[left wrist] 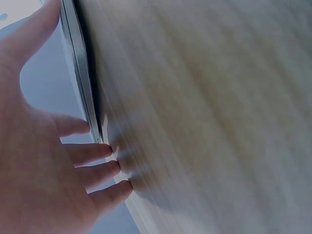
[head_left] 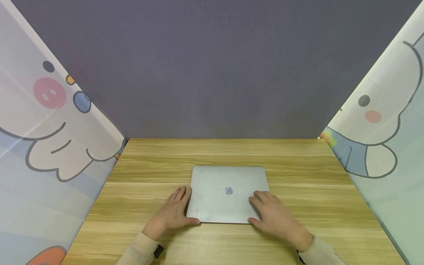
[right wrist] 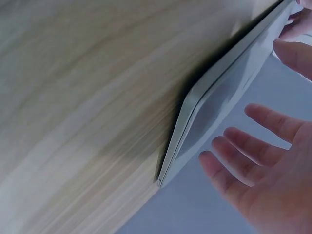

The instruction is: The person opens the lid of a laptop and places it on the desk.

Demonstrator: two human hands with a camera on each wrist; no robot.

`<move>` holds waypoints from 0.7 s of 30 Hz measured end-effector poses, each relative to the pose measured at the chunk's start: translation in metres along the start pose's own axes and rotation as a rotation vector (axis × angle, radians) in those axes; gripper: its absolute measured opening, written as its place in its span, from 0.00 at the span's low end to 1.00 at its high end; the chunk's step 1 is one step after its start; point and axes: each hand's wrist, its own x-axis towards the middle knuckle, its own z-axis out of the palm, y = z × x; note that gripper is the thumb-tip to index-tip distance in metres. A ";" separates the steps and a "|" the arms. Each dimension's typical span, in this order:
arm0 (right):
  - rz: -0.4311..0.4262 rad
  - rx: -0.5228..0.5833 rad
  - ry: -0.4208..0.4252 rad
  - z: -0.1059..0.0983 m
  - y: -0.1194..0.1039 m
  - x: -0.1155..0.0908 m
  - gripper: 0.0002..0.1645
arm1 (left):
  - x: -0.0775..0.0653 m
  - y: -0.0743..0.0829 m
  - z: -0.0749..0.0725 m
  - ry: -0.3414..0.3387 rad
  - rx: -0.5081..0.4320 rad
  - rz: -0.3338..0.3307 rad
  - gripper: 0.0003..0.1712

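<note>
A closed silver laptop (head_left: 215, 206) with an apple logo on its lid lies flat on the wooden table, its long edge toward me. At its left side is my left hand (head_left: 175, 211), thumb at the near left corner and fingers spread along the short edge; in the left wrist view the fingertips (left wrist: 126, 187) reach down to the tabletop. My right hand (head_left: 273, 215) is over the right part of the lid with loosely bent fingers. The right wrist view shows these fingers (right wrist: 248, 151) apart from the laptop's edge (right wrist: 187, 114).
The wooden table (head_left: 212, 243) extends around the laptop on all sides. A grey panel (head_left: 212, 73) rises at its back edge. Cartoon-printed curtains (head_left: 43, 147) flank it left and right.
</note>
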 end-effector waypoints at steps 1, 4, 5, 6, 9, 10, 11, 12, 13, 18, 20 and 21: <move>-0.006 -0.009 0.001 0.001 -0.001 0.000 0.38 | 0.000 0.000 0.000 -0.003 -0.002 0.000 0.71; -0.025 -0.038 0.016 0.003 -0.004 0.000 0.39 | 0.000 0.000 -0.001 -0.009 -0.014 -0.001 0.72; -0.030 -0.048 0.022 0.004 -0.005 0.001 0.39 | 0.000 -0.001 -0.002 -0.010 -0.017 -0.001 0.73; -0.034 -0.058 0.027 0.005 -0.007 0.001 0.40 | 0.000 -0.001 -0.002 -0.012 -0.019 -0.001 0.73; -0.042 -0.080 0.037 0.009 -0.011 0.003 0.41 | 0.000 -0.002 -0.002 -0.015 -0.021 0.003 0.75; -0.045 -0.085 0.040 0.011 -0.013 0.004 0.41 | 0.000 -0.002 -0.002 -0.014 -0.022 0.006 0.75; -0.046 -0.088 0.043 0.012 -0.014 0.004 0.41 | 0.000 -0.002 -0.001 -0.015 -0.023 0.010 0.75; -0.047 -0.087 0.046 0.013 -0.016 0.005 0.41 | 0.000 -0.002 -0.002 -0.015 -0.024 0.013 0.75; -0.047 -0.087 0.051 0.014 -0.017 0.005 0.41 | 0.000 -0.002 -0.002 -0.015 -0.024 0.016 0.75; -0.046 -0.091 0.074 0.017 -0.025 0.008 0.39 | -0.001 -0.002 -0.002 -0.013 -0.018 0.021 0.75; -0.054 -0.096 0.070 0.019 -0.027 0.009 0.39 | -0.001 -0.002 -0.002 -0.012 -0.013 0.020 0.75; -0.061 -0.096 0.069 0.019 -0.029 0.009 0.39 | -0.001 -0.002 -0.003 -0.013 -0.011 0.017 0.75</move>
